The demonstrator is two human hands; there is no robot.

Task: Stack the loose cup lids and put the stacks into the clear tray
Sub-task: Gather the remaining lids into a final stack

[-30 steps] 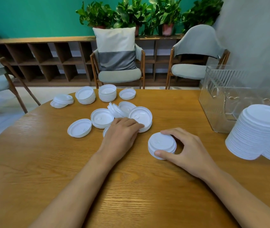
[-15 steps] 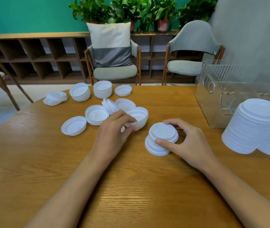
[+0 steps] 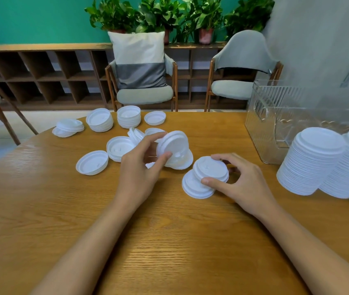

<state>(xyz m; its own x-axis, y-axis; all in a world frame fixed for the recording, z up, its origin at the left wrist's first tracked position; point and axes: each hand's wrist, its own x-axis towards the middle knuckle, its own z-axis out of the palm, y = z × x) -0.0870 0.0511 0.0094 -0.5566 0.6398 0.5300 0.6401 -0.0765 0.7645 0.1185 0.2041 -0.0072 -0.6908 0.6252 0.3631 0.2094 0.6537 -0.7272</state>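
Head view: the left hand [image 3: 141,167] pinches a small tilted stack of lids [image 3: 174,149] between thumb and fingers, near the middle of the counter [image 3: 41,209] and seemingly lifted clear of it. Just beside it, the right hand [image 3: 239,182] curls round a short lid stack [image 3: 209,170] that leans on a flat lid [image 3: 192,187]. Toward the far left edge lie loose lids [image 3: 92,162] and low piles [image 3: 128,116]. The clear tray [image 3: 275,124] stands at the far right edge, with tall lid stacks [image 3: 312,160] in front of it.
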